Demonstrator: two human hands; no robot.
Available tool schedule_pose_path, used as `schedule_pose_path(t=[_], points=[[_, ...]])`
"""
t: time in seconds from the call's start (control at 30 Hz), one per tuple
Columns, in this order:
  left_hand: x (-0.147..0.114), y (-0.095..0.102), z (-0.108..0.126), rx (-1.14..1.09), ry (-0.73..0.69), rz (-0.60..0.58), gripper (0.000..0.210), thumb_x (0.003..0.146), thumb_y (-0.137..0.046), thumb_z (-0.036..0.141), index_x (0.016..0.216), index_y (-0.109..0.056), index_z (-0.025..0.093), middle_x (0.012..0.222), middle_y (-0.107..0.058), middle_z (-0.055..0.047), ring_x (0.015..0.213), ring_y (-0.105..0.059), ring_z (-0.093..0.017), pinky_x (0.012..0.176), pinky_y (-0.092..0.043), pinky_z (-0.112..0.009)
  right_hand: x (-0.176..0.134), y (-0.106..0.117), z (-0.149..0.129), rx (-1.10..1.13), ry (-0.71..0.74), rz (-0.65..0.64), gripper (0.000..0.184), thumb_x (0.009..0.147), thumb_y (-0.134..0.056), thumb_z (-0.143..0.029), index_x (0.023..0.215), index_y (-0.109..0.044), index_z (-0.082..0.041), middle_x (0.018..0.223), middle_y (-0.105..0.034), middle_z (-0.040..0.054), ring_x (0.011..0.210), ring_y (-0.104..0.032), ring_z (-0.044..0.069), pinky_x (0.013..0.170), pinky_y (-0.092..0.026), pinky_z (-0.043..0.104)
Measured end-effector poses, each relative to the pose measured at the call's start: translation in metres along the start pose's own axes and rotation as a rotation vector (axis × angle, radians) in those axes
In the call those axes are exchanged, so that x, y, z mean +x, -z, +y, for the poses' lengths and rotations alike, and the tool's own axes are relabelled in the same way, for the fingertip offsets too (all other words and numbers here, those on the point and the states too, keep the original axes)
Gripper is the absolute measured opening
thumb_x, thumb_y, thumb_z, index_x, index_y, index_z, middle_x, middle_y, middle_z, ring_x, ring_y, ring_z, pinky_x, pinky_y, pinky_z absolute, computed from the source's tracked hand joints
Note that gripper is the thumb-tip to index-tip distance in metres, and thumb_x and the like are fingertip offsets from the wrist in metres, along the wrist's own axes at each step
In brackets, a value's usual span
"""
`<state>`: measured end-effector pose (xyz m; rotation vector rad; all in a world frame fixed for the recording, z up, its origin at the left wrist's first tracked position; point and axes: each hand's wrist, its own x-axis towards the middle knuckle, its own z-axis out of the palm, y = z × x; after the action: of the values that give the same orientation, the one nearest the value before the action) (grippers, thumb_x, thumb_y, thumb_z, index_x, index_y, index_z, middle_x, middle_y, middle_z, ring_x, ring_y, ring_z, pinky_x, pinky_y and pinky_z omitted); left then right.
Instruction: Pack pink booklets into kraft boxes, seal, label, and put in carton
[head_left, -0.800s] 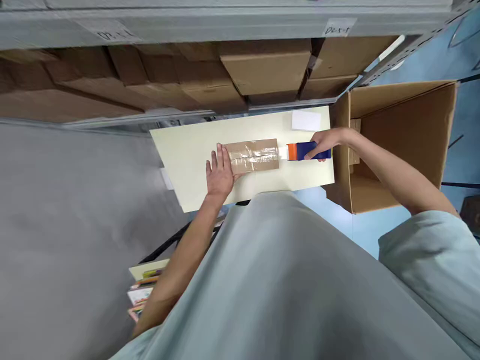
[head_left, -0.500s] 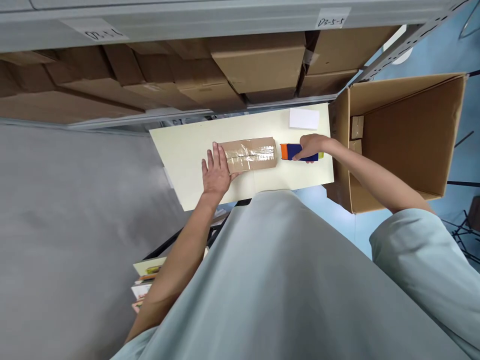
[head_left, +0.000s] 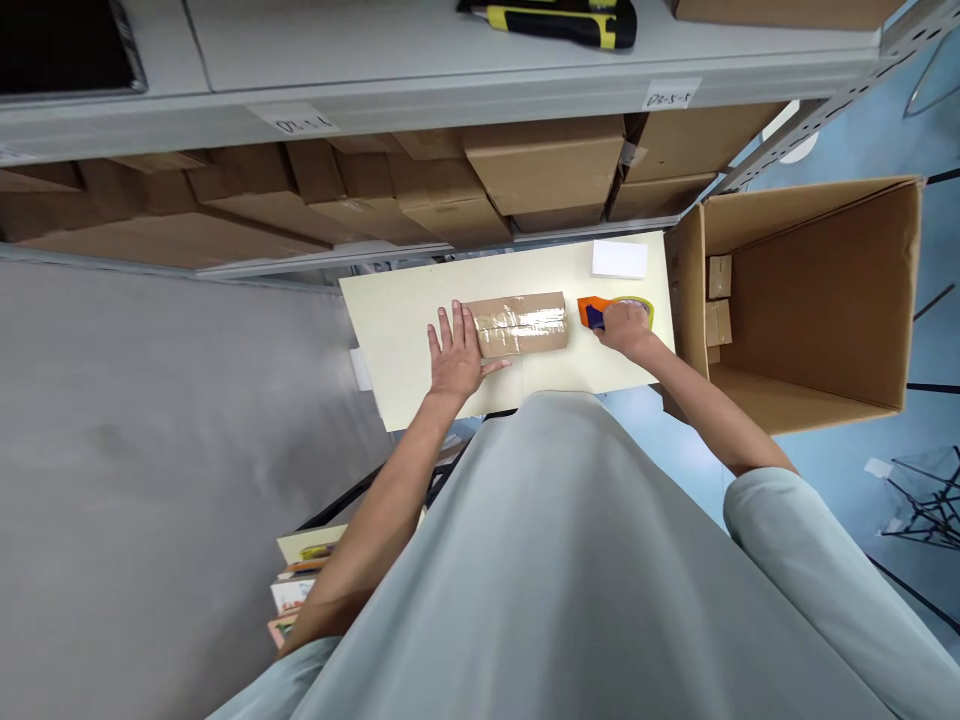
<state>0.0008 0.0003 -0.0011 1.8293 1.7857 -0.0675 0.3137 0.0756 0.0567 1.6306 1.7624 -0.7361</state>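
A narrow cardboard box [head_left: 523, 324] with shiny clear tape along its top lies on the cream board [head_left: 405, 340]. My left hand [head_left: 455, 358] rests against its left end, fingers spread and thumb out along the near side. At the right, my right hand [head_left: 627, 328] is wrapped round an orange and dark blue tape dispenser [head_left: 592, 311] with a yellow-green rim. A small gap separates the dispenser from the box's right end. Behind it on the board lies a small white box [head_left: 619, 259].
A large open carton [head_left: 814, 300] stands to the right, small boxes [head_left: 718, 322] inside. Beyond the board, a shelf [head_left: 420, 95] holds brown cartons [head_left: 547, 160] below and a black-yellow utility knife [head_left: 562, 24] on top. Books [head_left: 296, 590] sit at lower left.
My right hand has turned the dispenser and now grips it from above, its orange end and yellow-green rim showing more. The left hand stays at the box. The view has shifted, revealing the knife.
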Motion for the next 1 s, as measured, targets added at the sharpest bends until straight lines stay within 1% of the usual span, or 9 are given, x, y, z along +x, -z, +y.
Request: schedule_pose_path(t=[0.1,0.2,0.33,0.43,0.57,0.7,0.8,0.87,1.0], points=[[-0.001,0.002,0.018,-0.105,-0.065,0.075,0.123,0.097,-0.050,0.089,0.178,-0.020,0.001,0.184,-0.010,-0.032,0.174,-0.001,-0.048,0.138,-0.003,-0.072,-0.022,0.005,0.010,0.036,-0.020,0.059,0.046,0.107,-0.062,-0.043,0.135,-0.072,-0.008,0.132,-0.078,0.0258,0.123,-0.075,0.041,0.098,-0.059,0.045],[-0.005,0.011,0.052,-0.219,-0.264,0.140,0.106,0.104,-0.047,0.080,0.180,-0.020,0.011,0.185,-0.020,-0.027,0.176,-0.006,-0.041,0.140,-0.013,-0.068,-0.048,0.020,0.010,0.068,-0.017,0.139,0.050,0.107,-0.060,-0.045,0.136,-0.069,-0.005,0.129,-0.078,0.0268,0.124,-0.075,0.042,0.100,-0.059,0.046],[-0.015,0.043,0.095,-0.272,-0.563,0.255,0.080,0.114,-0.041,0.061,0.181,-0.021,0.022,0.184,-0.030,-0.018,0.176,-0.012,-0.034,0.140,-0.021,-0.064,-0.075,0.053,-0.006,0.139,0.045,0.233,0.046,0.105,-0.058,-0.042,0.134,-0.066,-0.007,0.119,-0.080,0.0240,0.115,-0.077,0.041,0.095,-0.060,0.046],[-0.019,0.075,0.106,-0.260,-0.674,0.381,0.074,0.116,-0.044,0.053,0.180,-0.023,0.023,0.182,-0.036,-0.017,0.175,-0.017,-0.032,0.139,-0.028,-0.061,-0.089,0.084,-0.025,0.165,0.166,0.296,0.042,0.104,-0.056,-0.037,0.135,-0.063,-0.009,0.115,-0.080,0.0222,0.108,-0.078,0.040,0.089,-0.061,0.046],[-0.010,0.123,0.093,-0.209,-0.726,0.533,0.070,0.116,-0.047,0.045,0.179,-0.028,0.021,0.179,-0.042,-0.019,0.173,-0.026,-0.032,0.136,-0.037,-0.056,-0.087,0.130,-0.054,0.084,0.393,0.449,0.036,0.105,-0.051,-0.030,0.134,-0.060,-0.010,0.111,-0.079,0.0211,0.104,-0.077,0.039,0.093,-0.059,0.050],[0.016,0.175,0.069,-0.176,-0.680,0.652,0.068,0.115,-0.046,0.044,0.178,-0.032,0.021,0.180,-0.041,-0.018,0.174,-0.026,-0.031,0.138,-0.035,-0.057,-0.060,0.189,-0.091,-0.017,0.555,0.633,0.033,0.107,-0.051,-0.028,0.133,-0.060,-0.009,0.120,-0.077,0.0235,0.116,-0.073,0.040,0.106,-0.053,0.052],[0.043,0.211,0.053,-0.169,-0.600,0.671,0.067,0.115,-0.045,0.047,0.176,-0.036,0.021,0.183,-0.035,-0.016,0.175,-0.022,-0.031,0.140,-0.030,-0.057,-0.035,0.238,-0.123,-0.058,0.572,0.680,0.034,0.107,-0.052,-0.027,0.135,-0.059,-0.008,0.126,-0.076,0.0248,0.123,-0.071,0.040,0.113,-0.049,0.052],[0.063,0.230,0.043,-0.173,-0.562,0.664,0.068,0.114,-0.046,0.049,0.174,-0.038,0.019,0.185,-0.030,-0.016,0.175,-0.020,-0.031,0.141,-0.027,-0.057,-0.020,0.268,-0.144,-0.070,0.566,0.683,0.037,0.107,-0.053,-0.026,0.138,-0.058,-0.006,0.129,-0.076,0.0254,0.126,-0.070,0.040,0.117,-0.047,0.051],[0.099,0.250,0.029,-0.193,-0.497,0.627,0.070,0.110,-0.052,0.041,0.173,-0.039,0.013,0.185,-0.027,-0.019,0.175,-0.019,-0.034,0.141,-0.024,-0.058,0.004,0.308,-0.175,-0.114,0.510,0.619,0.042,0.107,-0.055,-0.026,0.143,-0.060,-0.004,0.142,-0.072,0.0263,0.135,-0.068,0.039,0.121,-0.047,0.050]])
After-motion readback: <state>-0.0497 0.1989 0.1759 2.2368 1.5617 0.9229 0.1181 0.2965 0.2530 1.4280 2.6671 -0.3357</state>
